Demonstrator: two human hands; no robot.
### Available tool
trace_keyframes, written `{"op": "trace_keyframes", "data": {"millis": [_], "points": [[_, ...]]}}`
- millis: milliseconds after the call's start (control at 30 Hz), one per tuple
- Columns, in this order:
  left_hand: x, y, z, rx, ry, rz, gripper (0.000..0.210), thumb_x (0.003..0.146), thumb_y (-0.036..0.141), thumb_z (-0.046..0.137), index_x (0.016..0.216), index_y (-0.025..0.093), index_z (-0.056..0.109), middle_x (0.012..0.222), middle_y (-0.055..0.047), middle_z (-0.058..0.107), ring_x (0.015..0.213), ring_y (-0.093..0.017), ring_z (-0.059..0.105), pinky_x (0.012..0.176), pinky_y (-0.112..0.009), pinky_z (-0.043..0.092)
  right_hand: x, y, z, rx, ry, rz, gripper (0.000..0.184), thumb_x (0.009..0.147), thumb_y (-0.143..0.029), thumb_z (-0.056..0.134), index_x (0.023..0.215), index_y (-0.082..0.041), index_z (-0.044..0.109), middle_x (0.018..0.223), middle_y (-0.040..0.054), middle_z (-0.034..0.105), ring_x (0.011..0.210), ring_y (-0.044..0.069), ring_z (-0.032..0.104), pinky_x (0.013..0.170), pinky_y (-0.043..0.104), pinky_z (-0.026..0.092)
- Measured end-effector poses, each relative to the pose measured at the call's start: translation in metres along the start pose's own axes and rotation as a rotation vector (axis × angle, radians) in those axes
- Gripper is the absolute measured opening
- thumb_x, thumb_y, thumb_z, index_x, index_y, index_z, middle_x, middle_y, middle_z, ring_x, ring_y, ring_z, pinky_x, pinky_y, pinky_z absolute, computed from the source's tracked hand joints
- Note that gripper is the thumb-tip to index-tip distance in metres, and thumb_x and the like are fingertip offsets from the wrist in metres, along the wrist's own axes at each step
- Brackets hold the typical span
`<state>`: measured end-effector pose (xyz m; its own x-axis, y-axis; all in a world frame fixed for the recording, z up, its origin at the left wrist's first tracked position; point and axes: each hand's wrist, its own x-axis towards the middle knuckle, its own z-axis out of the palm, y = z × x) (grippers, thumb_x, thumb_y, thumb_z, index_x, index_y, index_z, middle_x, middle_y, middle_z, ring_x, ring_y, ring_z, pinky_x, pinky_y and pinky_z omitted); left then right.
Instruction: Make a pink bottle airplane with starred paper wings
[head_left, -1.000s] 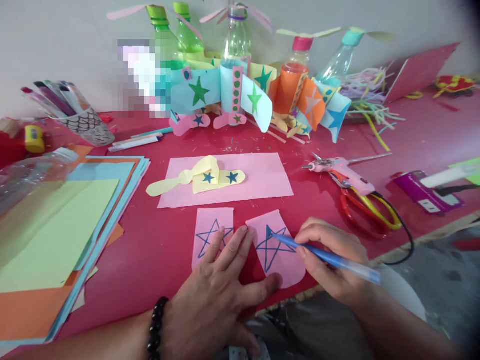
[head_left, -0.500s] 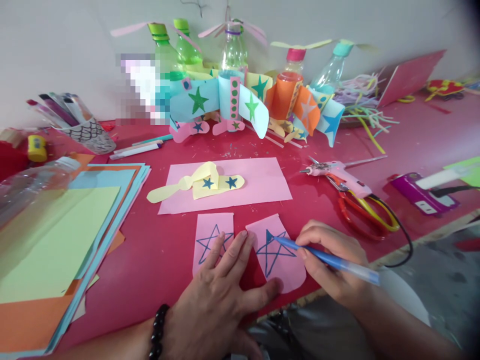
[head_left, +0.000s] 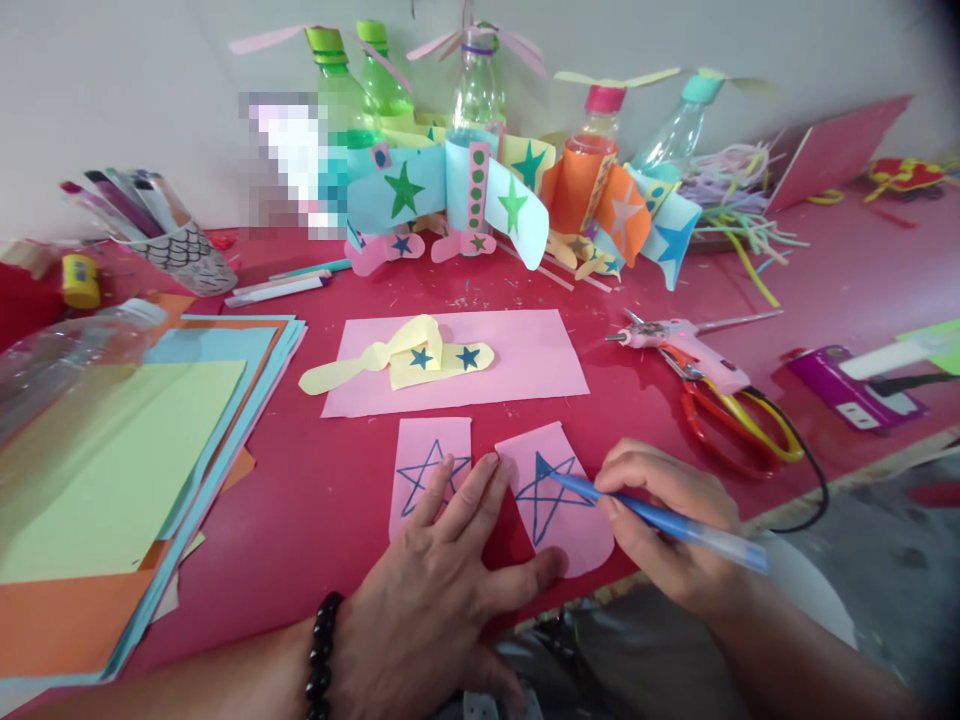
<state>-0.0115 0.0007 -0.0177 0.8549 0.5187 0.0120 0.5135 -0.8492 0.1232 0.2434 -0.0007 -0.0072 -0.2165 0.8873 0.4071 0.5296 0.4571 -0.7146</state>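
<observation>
My right hand (head_left: 671, 520) grips a blue marker (head_left: 652, 512), its tip on the star outline of the right pink paper piece (head_left: 581, 545). The star's top point is filled in dark blue. Spread flat, my left hand (head_left: 450, 570) presses with its fingers on the left pink paper piece (head_left: 405, 440) and with its thumb on the lower part of the right one. The left piece bears an unfilled blue star outline, partly under my fingers. Beyond them, a yellow paper cutout (head_left: 450, 365) with two blue stars lies on a pink paper sheet (head_left: 532, 360).
Decorated bottles, including an orange-wrapped one (head_left: 577, 185), stand along the back. To the right lie a pink glue gun (head_left: 712, 360), red-and-yellow-handled scissors (head_left: 709, 440) and a purple box (head_left: 855, 395). Coloured paper sheets (head_left: 112, 450) and a marker cup (head_left: 184, 260) are at left.
The dark blue fill in the right star's top point has grown slightly. The marker tip stays near that point, and my left hand keeps its place on the paper.
</observation>
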Motion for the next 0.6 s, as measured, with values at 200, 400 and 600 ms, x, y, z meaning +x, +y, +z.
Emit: {"op": "trace_keyframes", "data": {"millis": [200, 400, 600], "points": [[0.0001, -0.0003, 0.0003, -0.005, 0.005, -0.004, 0.098, 0.067, 0.091, 0.035, 0.152, 0.046, 0.02, 0.158, -0.029, 0.018, 0.149, -0.043, 0.01, 0.107, -0.07, 0.03, 0.0013, -0.0022, -0.0012, -0.036, 0.034, -0.017, 0.008, 0.084, -0.012, 0.058, 0.088, -0.019, 0.061, 0.075, 0.0034, 0.062, 0.064, 0.016, 0.059, 0.057, 0.03, 0.048], [0.0014, -0.0011, 0.0007, 0.008, -0.003, -0.004, 0.1, 0.065, 0.092, 0.035, 0.152, 0.046, 0.02, 0.158, -0.03, 0.018, 0.149, -0.044, 0.009, 0.108, -0.069, 0.03, 0.0012, -0.0032, 0.0006, 0.011, 0.003, -0.038, 0.01, 0.084, -0.011, 0.058, 0.09, -0.018, 0.061, 0.077, 0.0046, 0.063, 0.068, 0.017, 0.059, 0.06, 0.03, 0.05], [-0.0003, -0.0003, 0.0002, 0.004, -0.017, -0.006, 0.101, 0.064, 0.091, 0.042, 0.152, 0.046, 0.021, 0.158, -0.03, 0.017, 0.149, -0.044, 0.007, 0.108, -0.069, 0.029, 0.0003, -0.0021, 0.0016, 0.003, -0.01, -0.055, 0.012, 0.082, -0.009, 0.059, 0.089, -0.017, 0.062, 0.076, 0.0052, 0.063, 0.068, 0.017, 0.059, 0.06, 0.031, 0.05]]}}
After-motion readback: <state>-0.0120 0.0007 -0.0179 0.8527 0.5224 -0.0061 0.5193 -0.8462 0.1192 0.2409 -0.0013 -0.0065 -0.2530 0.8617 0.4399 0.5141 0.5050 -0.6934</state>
